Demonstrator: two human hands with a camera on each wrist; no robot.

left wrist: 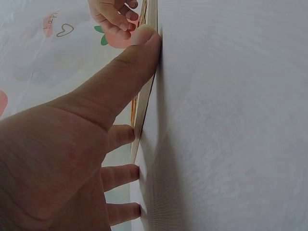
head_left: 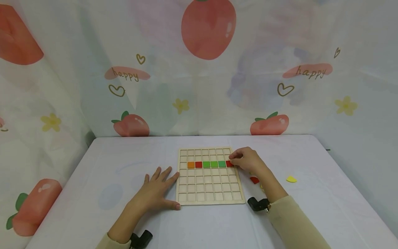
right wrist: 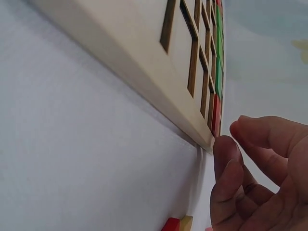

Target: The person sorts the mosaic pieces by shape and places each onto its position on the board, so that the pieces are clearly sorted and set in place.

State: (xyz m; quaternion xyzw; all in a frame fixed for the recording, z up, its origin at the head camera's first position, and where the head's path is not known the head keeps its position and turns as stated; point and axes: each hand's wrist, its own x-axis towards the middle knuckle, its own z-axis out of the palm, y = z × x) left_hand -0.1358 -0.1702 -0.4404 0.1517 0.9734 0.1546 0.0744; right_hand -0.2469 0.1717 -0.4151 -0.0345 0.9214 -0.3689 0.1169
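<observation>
A wooden grid board (head_left: 211,203) lies flat on the table. One row holds an orange tile (head_left: 191,165), a red tile (head_left: 198,165), several green tiles (head_left: 214,164) and, at the right end, another red tile (head_left: 229,164). My right hand (head_left: 248,160) is at this end tile, thumb and fingers loosely bent. In the right wrist view the end red tile (right wrist: 216,115) sits in its cell, and nothing shows between my fingertips. With fingers spread, my left hand (head_left: 155,192) rests at the board's left edge, its thumb (left wrist: 139,53) touching the near left corner.
Right of the board lie a red piece (head_left: 254,180) and a yellow piece (head_left: 291,178). Another yellow piece (head_left: 262,187) is partly hidden by my right forearm. A printed cloth (head_left: 199,86) hangs behind the white table (head_left: 311,214).
</observation>
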